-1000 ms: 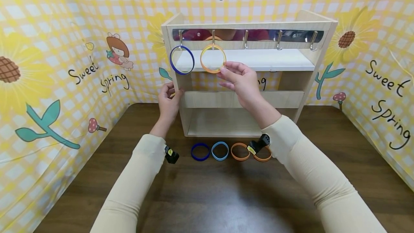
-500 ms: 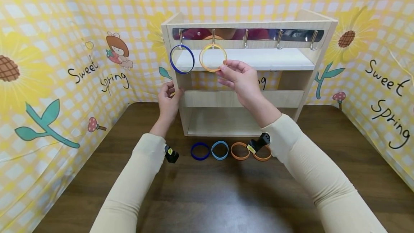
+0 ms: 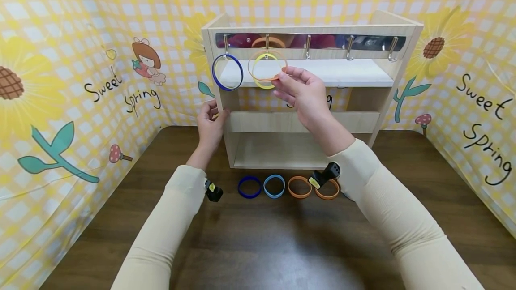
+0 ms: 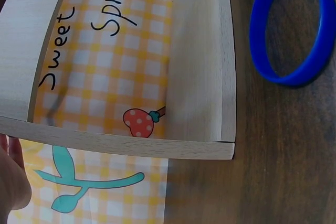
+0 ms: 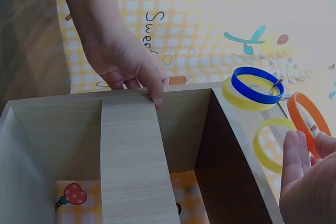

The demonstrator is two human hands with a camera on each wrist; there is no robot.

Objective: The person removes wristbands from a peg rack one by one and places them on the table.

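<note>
In the head view, my right hand (image 3: 308, 93) pinches an orange wristband (image 5: 298, 115) between thumb and fingertips, in front of the second hook from the left. A yellow wristband (image 5: 261, 145) hangs on that hook, behind the orange one. From the leftmost hook hang a dark blue wristband (image 5: 252, 92) and another yellow wristband (image 5: 231, 97). My left hand (image 3: 210, 124) grips the left side panel of a pale wooden shelf (image 3: 306, 122), thumb on the front edge and fingers behind it.
On the brown table (image 3: 258, 236) before the shelf lie a dark blue band (image 3: 250, 196), a light blue band (image 3: 274, 196) and two orange bands, one (image 3: 299, 196) beside the other (image 3: 327, 197). Metal hooks line a shiny strip (image 3: 328, 41) along the shelf's top.
My right hand has shifted slightly up and right. The orange wristband has tilted and come apart from the yellow one it overlapped in view. My left hand stays on the shelf.
</note>
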